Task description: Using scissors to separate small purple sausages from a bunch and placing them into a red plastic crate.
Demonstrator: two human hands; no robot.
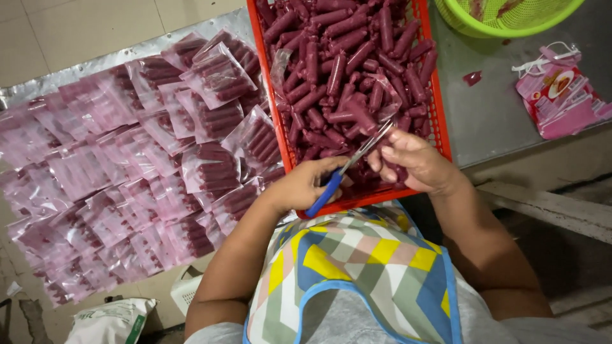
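The left hand [305, 185] is gripping a pair of blue-handled scissors [347, 169], its fingers [331, 164] curled closed around the handles, with the blades angling up toward the right hand [414, 162]. The right hand is holding a dark red sausage [396, 173] at the near edge of the red crate [440, 108], its fingers [389, 169] pinching the sausage just beside the blade tips; whether the blades are touching it cannot be told. The crate is sitting on the grey surface [497, 114], heaped with loose dark red sausages [344, 64]. To the crate's left, clear bags of packed sausages [127, 172] are lying spread over a metal sheet. A green basket [510, 16] is standing at the far edge of the surface, and pink packets [561, 99] are lying near its right edge. A patterned apron [357, 274] is covering the person's front.
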